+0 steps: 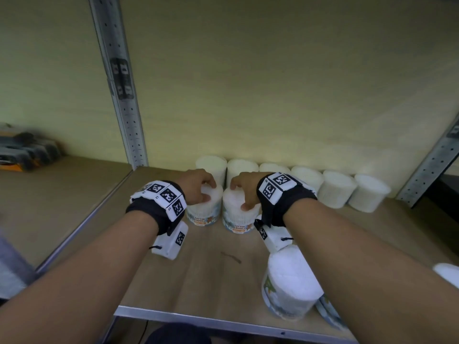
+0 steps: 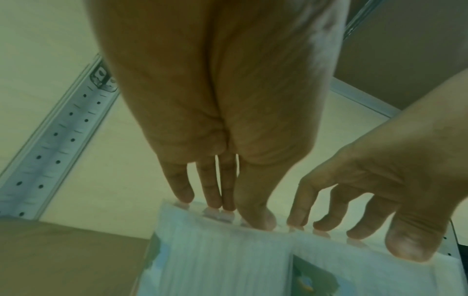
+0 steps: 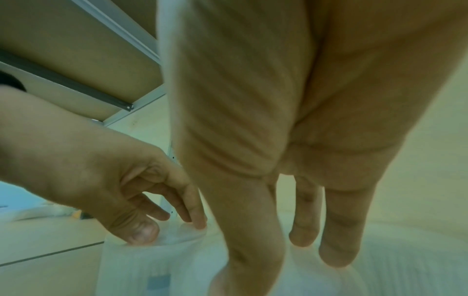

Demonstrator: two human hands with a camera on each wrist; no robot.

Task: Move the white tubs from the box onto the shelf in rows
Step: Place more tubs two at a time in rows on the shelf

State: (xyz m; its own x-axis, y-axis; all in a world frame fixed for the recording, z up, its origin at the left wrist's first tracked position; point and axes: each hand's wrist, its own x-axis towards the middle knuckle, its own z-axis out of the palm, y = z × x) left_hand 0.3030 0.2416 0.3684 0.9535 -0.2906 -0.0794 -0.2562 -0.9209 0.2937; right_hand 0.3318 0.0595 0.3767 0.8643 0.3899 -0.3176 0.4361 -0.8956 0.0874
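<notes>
Head view: left hand [image 1: 198, 186] curled over the lid of the left tub [image 1: 204, 208], fingers at the far rim, thumb at the near rim; right hand [image 1: 244, 188] holds the right tub [image 1: 237, 214] the same way. Both tubs stand upright on the shelf [image 1: 211, 274], almost touching, just in front of a back row [image 1: 293, 180] of six tubs against the wall. Another tub [image 1: 289, 281] stands near the front edge under the right forearm. The box is not in view. Tubs: white, round, short, printed label at the base reading "COTTON BUDS".

Left wrist view: fingers [image 2: 182, 190] extended down onto the far lid rim; thumb tip on the top edge. Clear wall, white sticks packed inside.

Right wrist view: blurred — fingers [image 3: 339, 230] and thumb reach down over the lid edge.

Judgement: light, thin rigid plastic, smooth and likely slippery — take hold across the lid rim, modest squeeze, keep upright; neighbours probably topple if nudged.
</notes>
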